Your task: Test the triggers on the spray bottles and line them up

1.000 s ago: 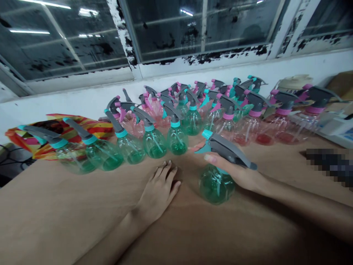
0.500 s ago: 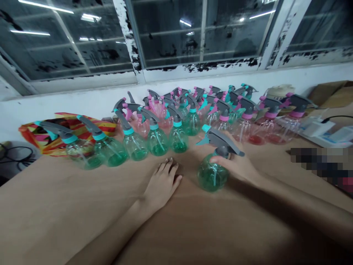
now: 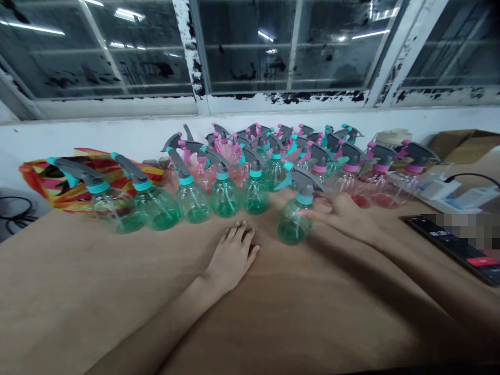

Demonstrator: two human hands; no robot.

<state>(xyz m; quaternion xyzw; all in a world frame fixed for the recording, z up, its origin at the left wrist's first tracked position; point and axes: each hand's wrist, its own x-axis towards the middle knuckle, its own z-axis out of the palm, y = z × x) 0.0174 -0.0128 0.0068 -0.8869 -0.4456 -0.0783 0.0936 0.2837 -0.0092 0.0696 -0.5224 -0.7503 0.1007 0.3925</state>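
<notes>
1. Round, transparent spray bottle (image 3: 295, 224) with green liquid, a turquoise collar and nozzle, and a grey trigger head is seen upright at the front of the group, right of the left hand, above the light-brown wooden tabletop (image 3: 219, 333). Whether its base is touching the surface cannot be told.

2. Its side is touched by the thumb of the right hand (image 3: 347, 219). The other fingers are partly bent beside the neck; whether the bottle is firmly pinched cannot be told.

3. The left hand (image 3: 230, 258) is laid palm down on the tabletop, with its fingers slightly spread and nothing grasped.

4. Five green-tinted bottles with turquoise collars (image 3: 225, 200) are lined up to the left, beyond the left hand.

5. Clear bottles with pink collars and reddish liquid (image 3: 349, 182) are placed behind the right hand, and more pink and turquoise spray heads are crowded toward the white wall (image 3: 148, 134).

6. At the far left, a red, orange and yellow patterned bag (image 3: 37, 179) is partly covered by the bottles.

7. On the right, a black phone (image 3: 449, 247), partly pixelated, is seen near a white plastic device (image 3: 474, 199) and an open brown cardboard box (image 3: 461, 148).
</notes>
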